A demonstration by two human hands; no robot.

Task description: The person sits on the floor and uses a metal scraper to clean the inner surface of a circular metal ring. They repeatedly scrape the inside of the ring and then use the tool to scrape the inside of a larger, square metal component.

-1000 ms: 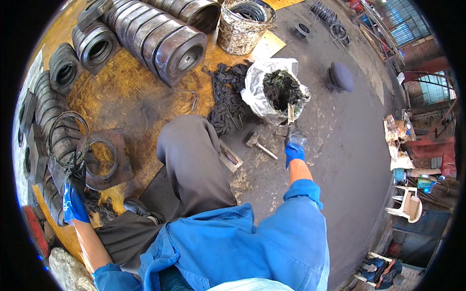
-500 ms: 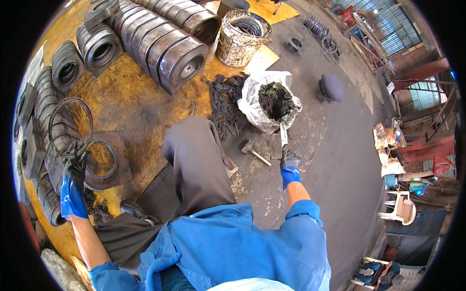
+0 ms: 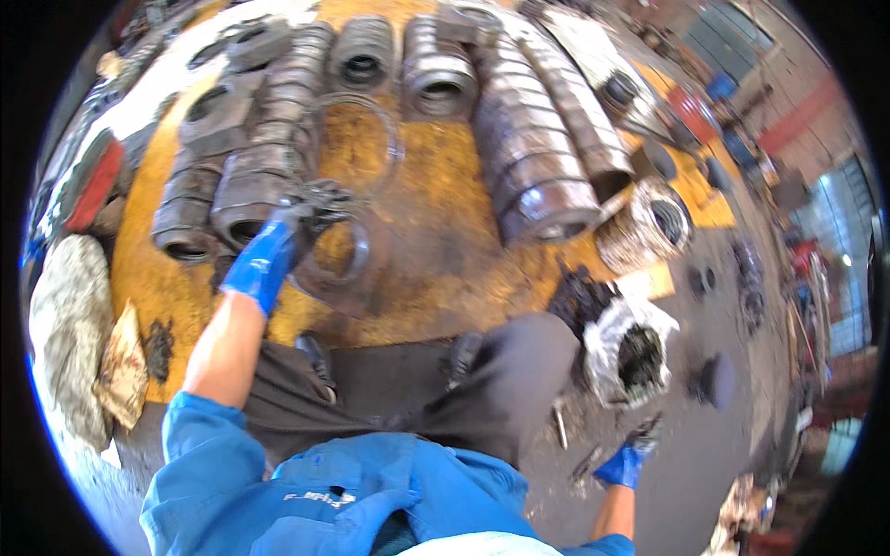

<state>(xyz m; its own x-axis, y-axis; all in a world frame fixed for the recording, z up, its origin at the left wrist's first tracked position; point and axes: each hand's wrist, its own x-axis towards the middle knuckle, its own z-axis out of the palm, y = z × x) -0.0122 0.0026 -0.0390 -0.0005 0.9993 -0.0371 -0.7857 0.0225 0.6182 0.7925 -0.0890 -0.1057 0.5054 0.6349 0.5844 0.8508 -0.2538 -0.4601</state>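
My left hand (image 3: 315, 208), in a blue glove blackened over the fingers, is closed on the near edge of a large thin metal ring (image 3: 397, 148). The ring stands up from my fingers, above the yellow surface. Just below that hand lies a dark plate with a round hole (image 3: 371, 273). My right hand (image 3: 638, 443), gloved alike, is curled close below a white plastic bag (image 3: 607, 347) of dark, greasy stuff (image 3: 640, 357). Blur hides what its fingers hold. A hammer's pale handle (image 3: 561, 426) and a small dark tool (image 3: 586, 463) lie left of it.
Rows of heavy steel rings (image 3: 533, 139) and ring-shaped blocks (image 3: 264, 176) stand on the yellow, stained sheet (image 3: 436, 269). A grimy bucket (image 3: 640, 232) is beyond the bag. A dark round object (image 3: 716, 380) sits at right, a grey sack (image 3: 69, 334) at far left.
The view has swung left, so everything sits further right in it. My left hand still grips the ring. The pale flat tool in my right hand no longer shows; that hand is nearer the bag.
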